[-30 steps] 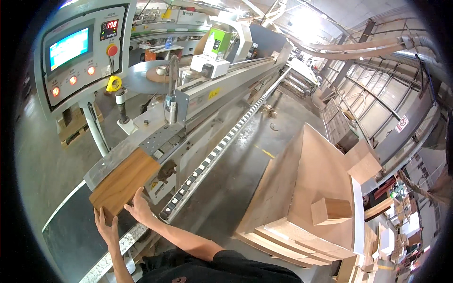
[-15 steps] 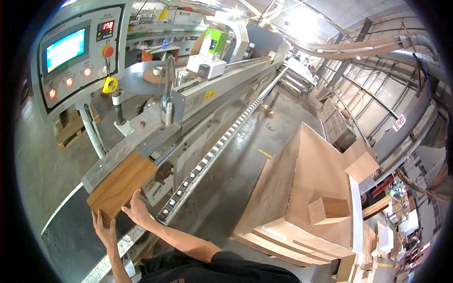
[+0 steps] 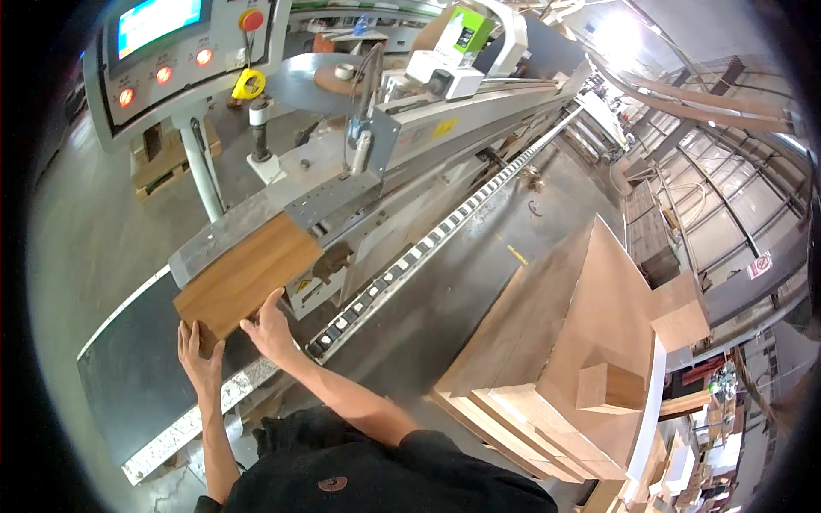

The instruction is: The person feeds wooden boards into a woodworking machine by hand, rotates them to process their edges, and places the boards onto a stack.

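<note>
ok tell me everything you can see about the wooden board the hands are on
The wooden board is a flat, rectangular panel of mid-brown wood with visible grain and a lighter edge. It lies flat on the machine's infeed end, its far end against the grey metal guide. The left hand presses its near corner and the right hand rests on its near edge. Its underside is hidden.

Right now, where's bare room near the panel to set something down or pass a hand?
Free: the dark table left of and below the wood panel, out to its speckled edge. Crowded: the near panel edge, taken by the left hand and right hand, and the machine infeed right behind the panel.
</note>
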A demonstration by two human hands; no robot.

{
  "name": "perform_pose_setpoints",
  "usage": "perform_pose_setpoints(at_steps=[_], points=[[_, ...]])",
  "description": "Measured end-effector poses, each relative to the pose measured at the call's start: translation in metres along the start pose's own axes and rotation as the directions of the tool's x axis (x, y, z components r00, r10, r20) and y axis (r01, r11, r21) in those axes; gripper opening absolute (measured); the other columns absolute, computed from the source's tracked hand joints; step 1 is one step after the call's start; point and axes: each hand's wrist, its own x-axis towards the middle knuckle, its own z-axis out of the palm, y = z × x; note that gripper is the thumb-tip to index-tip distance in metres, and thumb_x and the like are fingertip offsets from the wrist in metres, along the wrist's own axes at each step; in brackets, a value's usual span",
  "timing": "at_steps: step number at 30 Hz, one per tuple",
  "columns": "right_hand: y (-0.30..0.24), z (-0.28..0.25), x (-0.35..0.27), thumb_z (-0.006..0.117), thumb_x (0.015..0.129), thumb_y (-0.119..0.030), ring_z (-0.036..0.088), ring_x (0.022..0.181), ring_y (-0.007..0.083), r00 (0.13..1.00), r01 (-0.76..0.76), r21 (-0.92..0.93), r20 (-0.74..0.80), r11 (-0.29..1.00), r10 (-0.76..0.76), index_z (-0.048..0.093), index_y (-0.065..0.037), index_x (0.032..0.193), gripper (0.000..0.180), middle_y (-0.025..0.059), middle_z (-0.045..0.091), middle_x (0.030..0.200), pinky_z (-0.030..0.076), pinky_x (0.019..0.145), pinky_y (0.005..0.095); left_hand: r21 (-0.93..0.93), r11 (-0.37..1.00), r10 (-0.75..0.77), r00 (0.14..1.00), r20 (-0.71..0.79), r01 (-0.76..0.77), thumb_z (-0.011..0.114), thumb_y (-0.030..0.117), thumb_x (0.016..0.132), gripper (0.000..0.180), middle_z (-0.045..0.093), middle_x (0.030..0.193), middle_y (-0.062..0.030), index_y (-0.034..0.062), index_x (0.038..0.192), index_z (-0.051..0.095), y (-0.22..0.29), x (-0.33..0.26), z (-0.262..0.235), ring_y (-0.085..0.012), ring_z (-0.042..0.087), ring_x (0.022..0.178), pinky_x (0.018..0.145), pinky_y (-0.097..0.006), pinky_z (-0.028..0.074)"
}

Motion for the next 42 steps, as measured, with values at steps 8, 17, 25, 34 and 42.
perform_pose_setpoints(at_steps=[8,17,25,34,42], points=[[0.008,-0.022,0.018,0.074,0.081,-0.015,0.066,0.08,0.0346,0.999,0.034,-0.045,-0.024,0.998,-0.035,0.004,0.027,0.136,0.099,0.0211,0.066,0.087,0.052,0.072,0.0385,0.149,0.986,0.077,0.997,0.019,-0.079,0.08,0.02,0.07,0.066,0.046,0.145,-0.0261,-0.002,0.129,0.059,0.023,0.01,0.012,-0.0381,0.035,0.141,0.114,-0.049,0.024],[0.021,-0.081,0.052,0.075,0.082,-0.012,0.069,0.087,0.0308,0.992,-0.088,-0.011,0.089,0.996,0.089,0.012,0.027,0.133,0.09,0.0213,0.07,0.095,0.054,0.079,0.0356,0.131,0.991,0.006,0.998,0.07,-0.015,0.082,0.02,0.068,0.069,0.041,0.146,-0.0303,-0.002,0.129,0.059,0.072,0.024,0.051,-0.0378,0.028,0.145,0.118,-0.05,0.017],[0.056,-0.135,0.096,0.077,0.08,-0.016,0.071,0.086,0.0316,0.988,-0.105,0.034,0.12,0.994,0.1,0.023,0.029,0.127,0.085,0.0208,0.072,0.093,0.054,0.08,0.0344,0.099,0.993,0.057,0.996,0.064,-0.063,0.083,0.02,0.067,0.066,0.043,0.143,-0.0334,-0.0022,0.125,0.061,0.115,0.043,0.106,-0.0396,0.029,0.144,0.118,-0.051,0.017],[0.087,-0.205,0.143,0.076,0.08,-0.019,0.072,0.081,0.0269,0.982,-0.111,0.009,0.153,0.994,0.109,0.066,0.005,0.107,0.037,0.0181,0.073,0.086,0.054,0.076,0.0348,0.01,0.99,0.144,0.989,0.013,-0.144,0.085,0.016,0.064,0.058,0.042,0.146,-0.0291,-0.0001,0.117,0.068,0.177,0.068,0.179,-0.0413,0.033,0.141,0.115,-0.046,0.03],[0.107,-0.276,0.133,0.076,0.086,-0.023,0.065,0.084,0.0233,0.995,-0.101,-0.092,-0.017,0.991,0.1,0.037,0.011,0.141,0.076,0.016,0.067,0.094,0.054,0.077,0.0332,0.034,0.98,0.196,0.98,0.013,-0.197,0.084,0.014,0.064,0.059,0.055,0.132,-0.0278,0.0007,0.12,0.067,0.216,0.084,0.223,-0.043,0.04,0.135,0.114,-0.052,0.028]])
